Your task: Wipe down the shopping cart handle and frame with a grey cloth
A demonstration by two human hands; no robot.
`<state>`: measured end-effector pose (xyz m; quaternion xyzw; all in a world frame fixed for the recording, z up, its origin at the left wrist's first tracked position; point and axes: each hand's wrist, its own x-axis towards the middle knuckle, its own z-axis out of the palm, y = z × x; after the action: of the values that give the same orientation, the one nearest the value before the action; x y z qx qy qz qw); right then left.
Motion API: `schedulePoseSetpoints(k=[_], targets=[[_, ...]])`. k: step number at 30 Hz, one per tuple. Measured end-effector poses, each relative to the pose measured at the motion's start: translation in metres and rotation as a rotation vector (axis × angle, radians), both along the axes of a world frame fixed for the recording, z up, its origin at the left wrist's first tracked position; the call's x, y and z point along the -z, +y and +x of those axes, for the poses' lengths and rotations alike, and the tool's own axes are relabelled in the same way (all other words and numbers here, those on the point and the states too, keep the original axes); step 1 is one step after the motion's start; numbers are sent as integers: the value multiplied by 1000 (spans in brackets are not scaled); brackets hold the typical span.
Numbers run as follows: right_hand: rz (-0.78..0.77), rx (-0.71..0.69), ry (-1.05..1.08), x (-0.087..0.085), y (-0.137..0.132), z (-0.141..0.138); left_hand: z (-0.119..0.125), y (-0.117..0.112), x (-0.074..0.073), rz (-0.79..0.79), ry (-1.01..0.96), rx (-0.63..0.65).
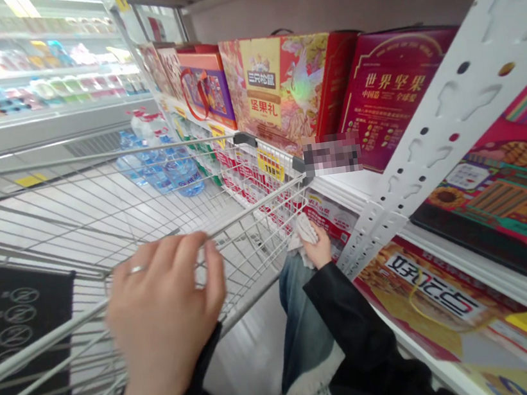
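My left hand [167,314], with a ring on one finger, is closed over the wire rail of a metal shopping cart [45,346]. The fingers curl over the bar and their tips are hidden. Lower and further off, beside the shelf, my right hand [319,247] is closed on a crumpled whitish cloth [305,236]. That cloth hangs in front of my jeans [302,309], close to the cart's side and a red-and-white pack [331,214] on the bottom shelf.
Gift boxes, one gold and red [274,92] and one purple [391,96], stand on the right shelf behind a perforated white upright [448,89]. Large water bottles [162,165] stand on the floor ahead. A dark panel [18,327] lies against the cart's left. A refrigerated display [41,129] lines the back left.
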<state>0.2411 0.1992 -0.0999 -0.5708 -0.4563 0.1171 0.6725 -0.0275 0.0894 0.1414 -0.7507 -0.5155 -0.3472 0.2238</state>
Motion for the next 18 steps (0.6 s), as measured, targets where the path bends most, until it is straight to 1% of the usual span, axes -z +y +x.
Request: schedulePoseSetpoints(k=[1,2,4,6,7,8,9,10,11,13,15,16,17,18], targets=[[5,3,3,-5,-1,1,19,9,2,11,96,-42],[25,11,6,-15,-1,2,35,17,6,33,149,-100],[117,25,-11,-45,4,0,54,31,16,78,222,-198],[263,42,-50,-78,14,-5,59,38,24,116,237,-246],[327,50,-69,-91,20,-10,57,39,27,129,240,-251],[366,62,-76,-98,26,-15,54,38,29,138,242,-250],[369,81,-68,-100,31,-21,50,37,30,141,248,-250],[345,103,-49,-96,35,-26,47,35,30,140,253,-254],[304,119,-29,-87,37,-31,44,33,30,136,260,-256],[215,139,2,-56,33,-35,42,31,30,127,267,-256],[147,125,3,-20,22,-31,41,30,30,129,268,-250],[121,114,0,-5,15,-27,42,30,30,136,267,-246],[94,103,-4,6,9,-23,42,31,30,141,265,-243],[69,92,-10,13,5,-18,42,32,31,145,262,-243]])
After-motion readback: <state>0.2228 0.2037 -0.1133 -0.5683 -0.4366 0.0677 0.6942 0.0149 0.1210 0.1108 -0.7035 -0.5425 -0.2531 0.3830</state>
